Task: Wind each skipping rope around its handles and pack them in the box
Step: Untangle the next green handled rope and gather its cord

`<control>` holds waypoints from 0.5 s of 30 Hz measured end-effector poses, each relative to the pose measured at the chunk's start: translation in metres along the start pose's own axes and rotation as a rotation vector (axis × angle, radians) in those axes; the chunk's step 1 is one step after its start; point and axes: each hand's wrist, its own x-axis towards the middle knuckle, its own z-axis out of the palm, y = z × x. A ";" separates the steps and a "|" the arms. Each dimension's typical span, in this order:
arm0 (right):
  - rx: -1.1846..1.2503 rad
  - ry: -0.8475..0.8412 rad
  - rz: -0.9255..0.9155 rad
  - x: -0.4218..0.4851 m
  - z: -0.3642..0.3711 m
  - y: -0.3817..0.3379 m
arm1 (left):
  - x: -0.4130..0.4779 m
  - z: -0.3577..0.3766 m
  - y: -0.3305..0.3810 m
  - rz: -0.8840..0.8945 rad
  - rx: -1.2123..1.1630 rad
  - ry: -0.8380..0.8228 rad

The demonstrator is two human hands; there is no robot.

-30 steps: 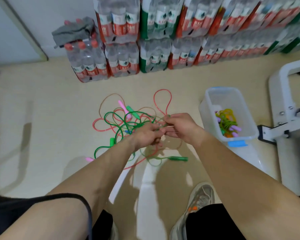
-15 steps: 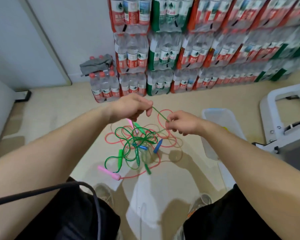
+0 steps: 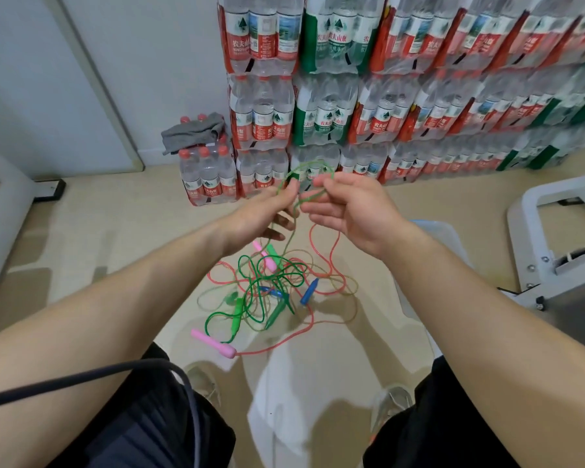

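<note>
Left hand and right hand are each pinching a green skipping rope, its loop arching between their fingertips. Other ropes are lying tangled below both hands, the box peeking out beyond the right wrist.

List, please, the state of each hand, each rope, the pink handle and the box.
Left hand, pinches the green rope.
Right hand, pinches the green rope.
Green rope, unwound, one loop held up, the rest tangled on the floor.
Red rope, unwound, tangled with the others.
Pink handle, lying on the floor, nothing wound round it.
Box, mostly hidden; contents not visible.
</note>
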 end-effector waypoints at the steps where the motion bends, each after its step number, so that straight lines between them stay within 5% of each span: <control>1: 0.086 0.006 -0.010 0.000 0.003 -0.002 | -0.001 0.003 0.002 0.018 0.030 -0.043; 5: 0.310 0.078 -0.079 0.006 0.001 -0.005 | 0.001 0.009 0.002 0.042 0.223 -0.090; 10: 0.149 0.260 0.042 0.014 -0.014 0.022 | 0.007 0.005 0.019 0.043 -0.117 0.100; 15: -0.303 -0.087 0.194 0.016 -0.011 0.071 | 0.012 0.000 0.032 -0.038 -0.458 0.092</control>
